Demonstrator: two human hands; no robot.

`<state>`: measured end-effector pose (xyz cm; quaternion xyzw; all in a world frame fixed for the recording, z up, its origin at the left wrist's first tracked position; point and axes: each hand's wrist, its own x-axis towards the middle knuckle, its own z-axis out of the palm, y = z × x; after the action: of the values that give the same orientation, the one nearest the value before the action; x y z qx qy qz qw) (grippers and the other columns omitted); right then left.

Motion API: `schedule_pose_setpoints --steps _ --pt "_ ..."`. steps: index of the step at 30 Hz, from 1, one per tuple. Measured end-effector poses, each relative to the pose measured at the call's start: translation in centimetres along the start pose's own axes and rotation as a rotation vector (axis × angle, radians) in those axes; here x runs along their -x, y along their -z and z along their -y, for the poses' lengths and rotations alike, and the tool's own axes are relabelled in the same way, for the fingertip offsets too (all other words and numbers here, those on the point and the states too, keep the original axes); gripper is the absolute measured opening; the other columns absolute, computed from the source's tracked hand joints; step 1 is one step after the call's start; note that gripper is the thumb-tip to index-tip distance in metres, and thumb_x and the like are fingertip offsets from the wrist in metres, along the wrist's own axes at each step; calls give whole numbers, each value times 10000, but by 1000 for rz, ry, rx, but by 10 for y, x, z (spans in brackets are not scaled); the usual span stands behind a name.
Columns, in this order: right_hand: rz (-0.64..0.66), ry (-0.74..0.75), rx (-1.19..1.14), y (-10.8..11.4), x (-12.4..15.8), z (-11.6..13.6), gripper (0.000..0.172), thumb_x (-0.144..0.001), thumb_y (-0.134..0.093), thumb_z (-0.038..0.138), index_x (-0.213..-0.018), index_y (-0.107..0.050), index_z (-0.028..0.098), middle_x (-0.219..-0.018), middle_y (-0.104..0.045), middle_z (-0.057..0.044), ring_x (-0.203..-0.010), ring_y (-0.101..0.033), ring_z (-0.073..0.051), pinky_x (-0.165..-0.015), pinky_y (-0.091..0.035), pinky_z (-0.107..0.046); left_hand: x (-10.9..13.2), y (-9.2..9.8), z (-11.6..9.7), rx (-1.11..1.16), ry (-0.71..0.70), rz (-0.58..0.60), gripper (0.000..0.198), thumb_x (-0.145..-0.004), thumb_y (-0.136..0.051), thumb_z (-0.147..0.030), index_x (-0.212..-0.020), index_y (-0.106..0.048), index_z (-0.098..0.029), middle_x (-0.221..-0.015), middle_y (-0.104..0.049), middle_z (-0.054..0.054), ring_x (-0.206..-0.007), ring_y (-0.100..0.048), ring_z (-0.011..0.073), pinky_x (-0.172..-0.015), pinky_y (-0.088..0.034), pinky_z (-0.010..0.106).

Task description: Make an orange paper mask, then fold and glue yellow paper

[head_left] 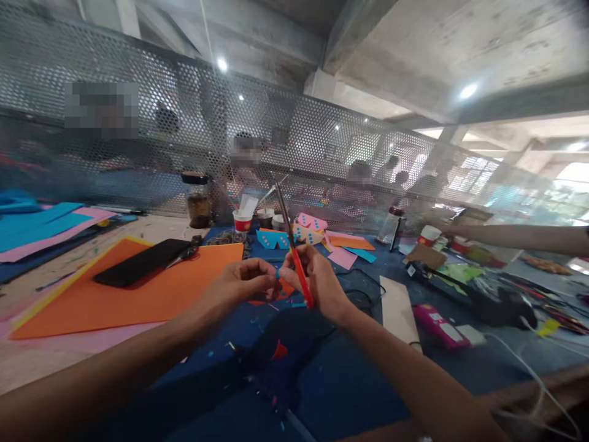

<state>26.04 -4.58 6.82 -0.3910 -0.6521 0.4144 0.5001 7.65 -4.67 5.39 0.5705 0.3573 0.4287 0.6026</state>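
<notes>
Above the table [350, 380], the right hand [317, 279] grips a red tool [298, 270] upright, while left fingers [262, 273] pinch a blue scrap [277, 275] against it, steadying both

My left hand [246, 279] and right hand [313, 276] meet at centre, fingers pinched, forearms angled inward.

A perforated metal screen [294, 141] runs along the far edge of the counter [350, 380], with people seated behind it. Above, bare concrete beams [414, 55] carry round ceiling lights [468, 91]. Daylight enters through windows [543, 178] at right.
</notes>
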Motion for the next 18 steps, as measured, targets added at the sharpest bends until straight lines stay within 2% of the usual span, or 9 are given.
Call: schedule_pose_setpoints --steps 7,12,18 --pt "15 7 -11 -2 2 2 391 -709 -848 356 -854 -513 218 -858 -650 5 -807 -637 -164 -728 -498 -296 5 -3 -3 8 -14 -23 324 -755 -838 -438 -762 -653 -172 -669 -679 -11 -641 -589 114 -652 -451 237" --pt "-8 13 15 -3 2 1 391 -708 -839 380 -842 -507 221 -840 -644 7 -804 -635 -171 -735 -507 -308 5 -5 -5 69 -32 -48 274 -727 -856 -360 -796 -671 -171 -674 -681 -14 -645 -587 112 -653 -452 231" --pt "5 14 32 -4 3 -3 381 -739 -826 399 -886 -527 213 -856 -640 4 -800 -634 -170 -742 -514 -307 0 -1 2 72 -37 -38 325 -709 -887 -416 -775 -690 -166 -629 -659 -11 -602 -568 107 -616 -442 232"
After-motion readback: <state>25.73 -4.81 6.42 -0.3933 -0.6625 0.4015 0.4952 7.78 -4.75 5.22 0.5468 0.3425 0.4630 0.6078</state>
